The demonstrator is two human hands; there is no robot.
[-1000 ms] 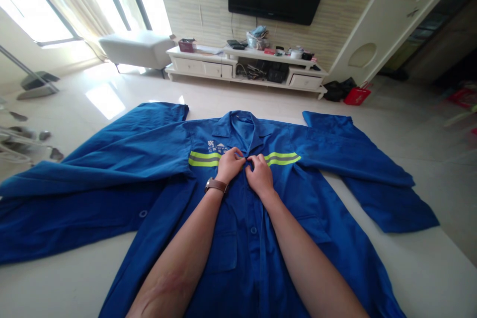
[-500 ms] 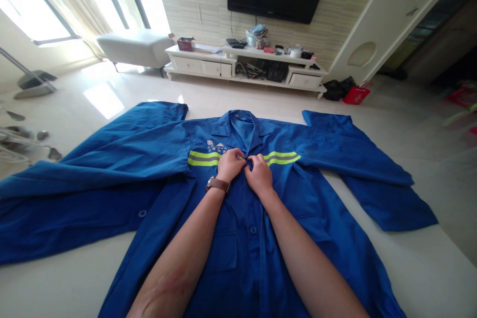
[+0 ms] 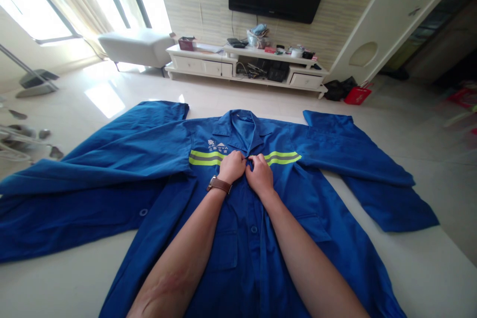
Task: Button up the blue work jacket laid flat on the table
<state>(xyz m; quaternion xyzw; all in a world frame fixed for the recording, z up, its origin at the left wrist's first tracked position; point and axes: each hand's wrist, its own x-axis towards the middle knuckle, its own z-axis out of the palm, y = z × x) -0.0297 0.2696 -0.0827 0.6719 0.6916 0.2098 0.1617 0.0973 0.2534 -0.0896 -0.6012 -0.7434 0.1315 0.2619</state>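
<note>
A blue work jacket [image 3: 309,198] lies spread out front side up, its collar pointing away from me and its sleeves out to both sides. A yellow-green and grey reflective stripe crosses its chest, below white printed lettering. My left hand [image 3: 233,166], with a brown-strapped watch on the wrist, pinches the front edge of the jacket at the stripe. Right beside it my right hand [image 3: 260,173] is closed on the opposite front edge. Whatever sits between the fingertips is hidden. Lower on the front placket a round blue button [image 3: 254,229] shows.
The jacket rests on a pale table [image 3: 443,268]. Beyond it stand a low white TV cabinet [image 3: 203,67] with small items on top and a grey bench [image 3: 136,47]. A red bag [image 3: 357,94] is on the floor at right, a dustpan [image 3: 37,82] at left.
My left hand has turned slightly and its fingers have curled in closer at the stripe. My right hand stays nearly in place; the jacket lies as before.
</note>
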